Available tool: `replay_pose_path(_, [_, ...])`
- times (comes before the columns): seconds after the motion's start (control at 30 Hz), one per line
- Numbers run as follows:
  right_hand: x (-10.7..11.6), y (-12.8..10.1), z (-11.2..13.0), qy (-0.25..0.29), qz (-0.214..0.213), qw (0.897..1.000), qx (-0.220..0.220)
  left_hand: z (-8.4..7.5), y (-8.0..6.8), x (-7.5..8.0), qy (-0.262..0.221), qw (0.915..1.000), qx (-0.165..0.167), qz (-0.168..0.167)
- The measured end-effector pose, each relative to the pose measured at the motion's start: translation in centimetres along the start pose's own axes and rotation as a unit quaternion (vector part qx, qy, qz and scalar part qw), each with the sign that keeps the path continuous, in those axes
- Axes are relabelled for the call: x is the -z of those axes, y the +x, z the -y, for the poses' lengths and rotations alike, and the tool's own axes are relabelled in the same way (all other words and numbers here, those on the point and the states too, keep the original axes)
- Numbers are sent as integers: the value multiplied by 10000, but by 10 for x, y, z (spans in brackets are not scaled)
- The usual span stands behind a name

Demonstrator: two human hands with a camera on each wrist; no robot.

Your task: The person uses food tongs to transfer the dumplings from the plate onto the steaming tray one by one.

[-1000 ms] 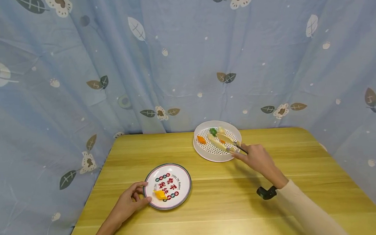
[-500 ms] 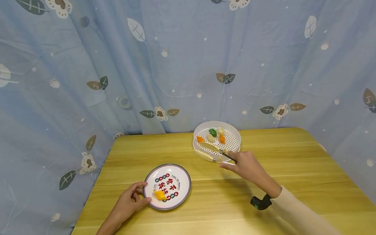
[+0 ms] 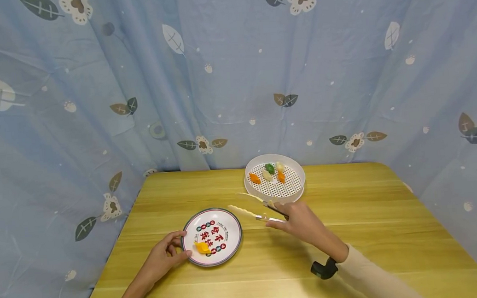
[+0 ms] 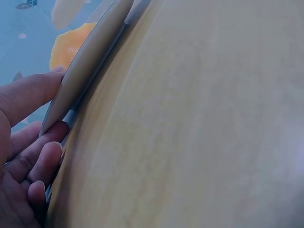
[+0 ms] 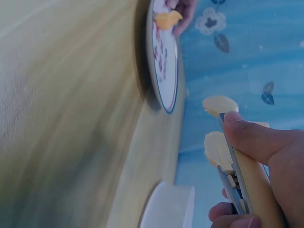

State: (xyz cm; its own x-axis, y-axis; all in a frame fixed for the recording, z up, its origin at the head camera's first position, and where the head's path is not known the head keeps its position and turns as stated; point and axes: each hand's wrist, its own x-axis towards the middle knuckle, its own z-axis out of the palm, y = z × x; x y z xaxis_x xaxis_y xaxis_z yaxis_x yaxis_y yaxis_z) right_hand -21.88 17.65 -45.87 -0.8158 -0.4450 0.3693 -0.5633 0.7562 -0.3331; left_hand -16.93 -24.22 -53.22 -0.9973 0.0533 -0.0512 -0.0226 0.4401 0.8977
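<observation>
My left hand (image 3: 163, 258) grips the left rim of a round white plate (image 3: 229, 228) printed with red characters. In the left wrist view, the thumb lies over the rim and fingers are tucked beneath it. One yellow-orange, dumpling-shaped piece (image 3: 202, 247) sits on the plate near that thumb. My right hand (image 3: 303, 223) holds food tongs (image 3: 243, 211) with cream tips and metal arms. The tips are spread, with nothing between them, between the plate and a white perforated steamer basket (image 3: 289, 188). The thumb presses on the tongs' handle (image 5: 254, 185).
Inside the basket lie several small pieces: two orange (image 3: 255, 179), one green (image 3: 269, 168) and two cream (image 3: 280, 166). It stands near the back edge of the wooden table (image 3: 341, 192). A blue patterned curtain (image 3: 233, 75) hangs behind the table.
My right hand has drawn the tongs out of the basket, leftward and nearer to me, towards the plate. The left hand and the plate have stayed put.
</observation>
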Motion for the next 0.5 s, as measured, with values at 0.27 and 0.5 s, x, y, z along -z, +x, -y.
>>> replay_pose_path(0.27, [-10,-5,15,174,128,9989,410,0,0,0,-37,10000,47,26])
replay_pose_path(0.5, [-18,-10,29,170,343,9984,424,3,1,0,-61,10000,19,31])
